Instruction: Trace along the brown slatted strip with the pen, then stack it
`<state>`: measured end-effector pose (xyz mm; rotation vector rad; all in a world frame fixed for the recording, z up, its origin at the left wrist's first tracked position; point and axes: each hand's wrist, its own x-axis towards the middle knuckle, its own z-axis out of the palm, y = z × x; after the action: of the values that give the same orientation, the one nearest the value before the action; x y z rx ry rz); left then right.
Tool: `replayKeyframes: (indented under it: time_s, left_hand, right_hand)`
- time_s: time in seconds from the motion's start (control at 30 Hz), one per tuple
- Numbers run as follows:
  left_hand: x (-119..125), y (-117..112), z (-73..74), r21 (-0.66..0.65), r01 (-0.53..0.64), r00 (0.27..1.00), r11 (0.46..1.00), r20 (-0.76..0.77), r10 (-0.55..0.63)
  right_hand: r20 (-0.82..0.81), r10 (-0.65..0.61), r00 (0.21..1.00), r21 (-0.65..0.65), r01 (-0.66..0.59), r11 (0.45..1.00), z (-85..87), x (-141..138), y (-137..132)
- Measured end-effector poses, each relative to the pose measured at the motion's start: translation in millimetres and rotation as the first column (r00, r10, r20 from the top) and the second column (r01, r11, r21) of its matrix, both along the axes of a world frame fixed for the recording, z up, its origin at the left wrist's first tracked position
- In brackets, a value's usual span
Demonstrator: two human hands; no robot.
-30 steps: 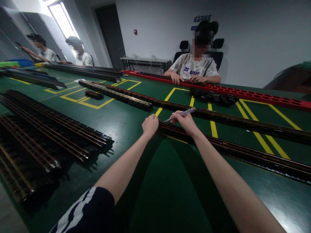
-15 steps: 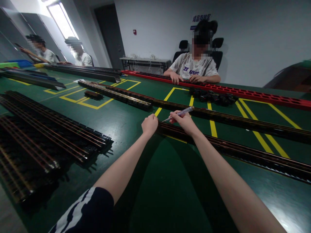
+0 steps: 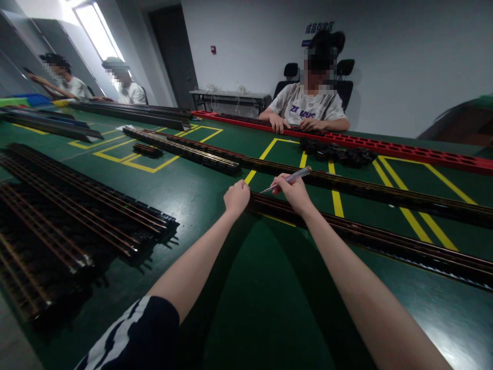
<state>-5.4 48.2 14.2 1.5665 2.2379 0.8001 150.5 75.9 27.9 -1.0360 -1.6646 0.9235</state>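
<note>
Rail (image 3: 365,237) end under left hand (image 3: 238,197)

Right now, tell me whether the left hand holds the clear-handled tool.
No, the tool sits in the right hand grip, while the left hand is a closed fist at the rail end.

Left sleeve (image 3: 133,334) short, navy, white-striped; forearms (image 3: 192,267), left hand (image 3: 238,197), right hand (image 3: 295,193) bare.

Long red tray (image 3: 404,150), seated co-worker (image 3: 308,110), black parts pile (image 3: 339,153), stacked dark rails at left (image 3: 77,216)
</note>
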Motion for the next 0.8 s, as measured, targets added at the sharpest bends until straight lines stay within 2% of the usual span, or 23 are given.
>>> replayKeyframes:
  time_s: [0.33, 0.8]
  left_hand:
    - [0.7, -2.1, 1.8, -0.005, 0.004, 1.000, 1.000, 0.012, -0.004]
    - [0.4, -0.2, 0.7, -0.006, -0.001, 1.000, 1.000, 0.007, 0.001]
  right_hand:
    - [-0.071, 0.004, 0.997, -0.049, -0.008, 0.999, -5.1, 2.8, 4.7]
    - [-0.171, 0.030, 0.985, -0.116, -0.050, 0.992, 0.4, 0.8, 0.3]
